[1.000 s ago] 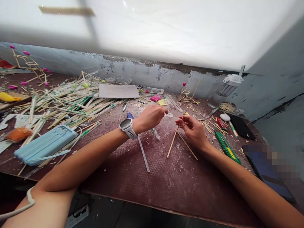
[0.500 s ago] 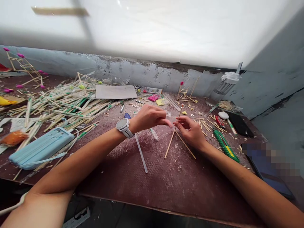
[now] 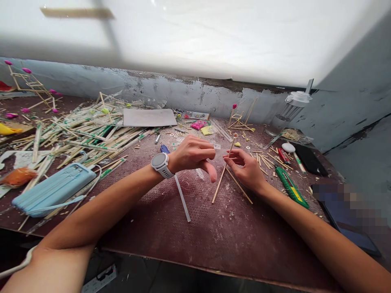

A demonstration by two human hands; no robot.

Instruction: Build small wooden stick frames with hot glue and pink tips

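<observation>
From my remote seat I see the right hand [image 3: 244, 167] with thumb and forefinger nearly closed, pinching the long stick [image 3: 219, 184] above its middle. The left hand [image 3: 195, 154] is loosely curled, thumb spread wide and pointing near and right; I see nothing in its grasp, though its palm is turned from me.

The relation that matters: the long stick lies just right of the left thumb, apart from it, its axis running from near left to far right and rising towards the far end. The right hand is nearer, being on it. The short stick [image 3: 240, 186] slants from close beside those fingertips towards near right, so the pair make an upturned V.

I can't make out whether the two sticks are fixed together, or whether their near ends touch the table [image 3: 195, 240]. The long stick's far tip merges with something small and round. The left wrist and watch [image 3: 159, 161] hide part of the glue gun [image 3: 164, 149]
</observation>
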